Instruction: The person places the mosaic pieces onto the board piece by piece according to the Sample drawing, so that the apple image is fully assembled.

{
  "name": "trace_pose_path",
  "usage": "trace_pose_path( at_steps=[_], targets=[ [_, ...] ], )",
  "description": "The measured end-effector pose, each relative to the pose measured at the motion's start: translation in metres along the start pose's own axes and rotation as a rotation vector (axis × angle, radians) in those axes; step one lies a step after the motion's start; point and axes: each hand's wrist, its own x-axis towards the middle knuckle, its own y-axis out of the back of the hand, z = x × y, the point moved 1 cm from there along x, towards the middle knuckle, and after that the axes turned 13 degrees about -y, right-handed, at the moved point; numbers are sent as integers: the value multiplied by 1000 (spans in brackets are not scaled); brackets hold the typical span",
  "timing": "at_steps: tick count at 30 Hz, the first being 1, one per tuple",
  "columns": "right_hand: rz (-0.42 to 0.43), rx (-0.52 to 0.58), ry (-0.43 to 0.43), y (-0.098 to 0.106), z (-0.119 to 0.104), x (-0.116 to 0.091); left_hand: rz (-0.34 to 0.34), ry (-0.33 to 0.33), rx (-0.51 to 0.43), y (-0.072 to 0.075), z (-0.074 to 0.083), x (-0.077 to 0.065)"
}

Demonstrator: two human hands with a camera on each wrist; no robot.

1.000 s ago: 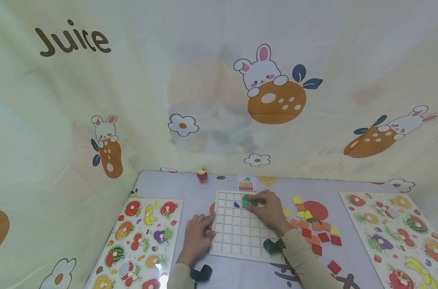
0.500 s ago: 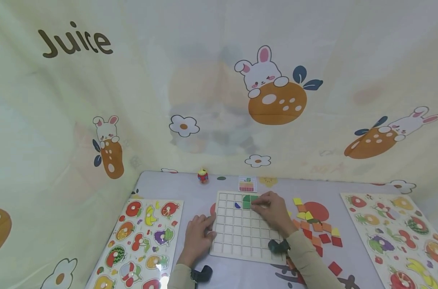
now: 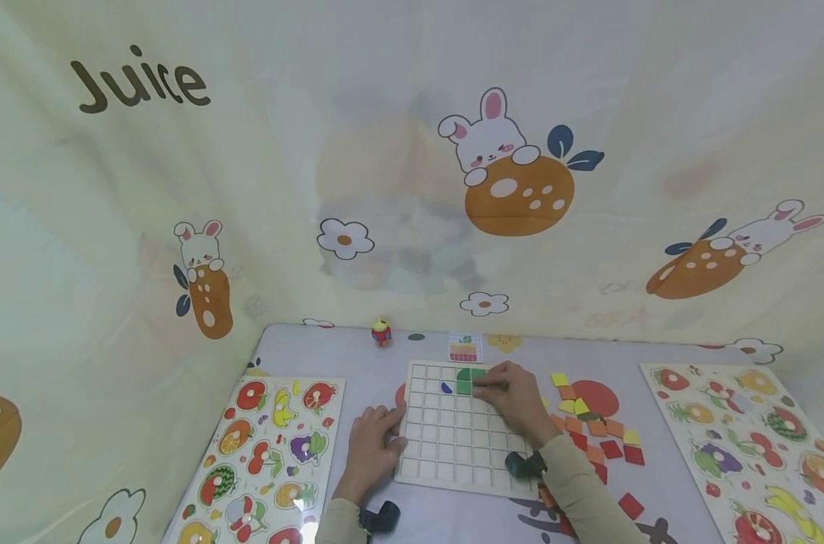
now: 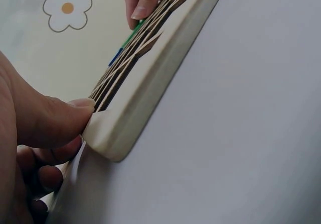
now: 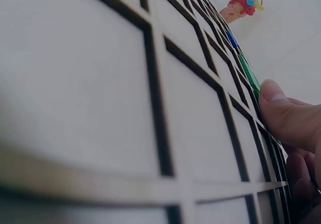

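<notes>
A pale wooden grid board (image 3: 439, 434) lies on the table. My left hand (image 3: 371, 446) holds its left edge; in the left wrist view the thumb (image 4: 55, 121) presses the top of the rim, the other fingers curled beside and below. Green tiles (image 3: 464, 381), one with a rounded corner, sit together in the upper squares, with a small blue piece (image 3: 446, 387) to their left. My right hand (image 3: 521, 397) pinches at the right side of the green group, thumb and forefinger on a green tile. In the right wrist view the thumb (image 5: 288, 118) meets the green tile's (image 5: 248, 73) edge.
Loose yellow, orange and red tiles (image 3: 611, 449) lie right of the board. A small picture card (image 3: 465, 348) and a toy figure (image 3: 381, 332) stand behind it. Fruit puzzle boards flank it, one left (image 3: 299, 412) and one right (image 3: 714, 408).
My right hand has shifted slightly right and toward me, uncovering more of the green tiles, then stayed nearly still. The left hand keeps its place at the board's edge.
</notes>
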Motion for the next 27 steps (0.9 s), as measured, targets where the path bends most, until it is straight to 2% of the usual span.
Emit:
trace_pose_path(
  at_steps=[4, 7, 12, 16, 22, 27],
  targets=[
    [10, 4, 17, 0, 1, 0, -6, 10, -3, 0, 0, 0],
    [17, 60, 10, 3, 6, 1, -10, 16, -4, -1, -1, 0],
    [58, 132, -29, 20, 19, -3, -7, 5, -7, -1, -2, 1],
    [71, 65, -68, 53, 32, -10, 0, -7, -5, -1, -2, 1],
    [49, -171, -97, 105, 66, -20, 5, -17, 10, 0, 0, 1],
    [-36, -278, -172, 134, 91, -32, 5, -25, 32, 1, 0, 0]
  ],
)
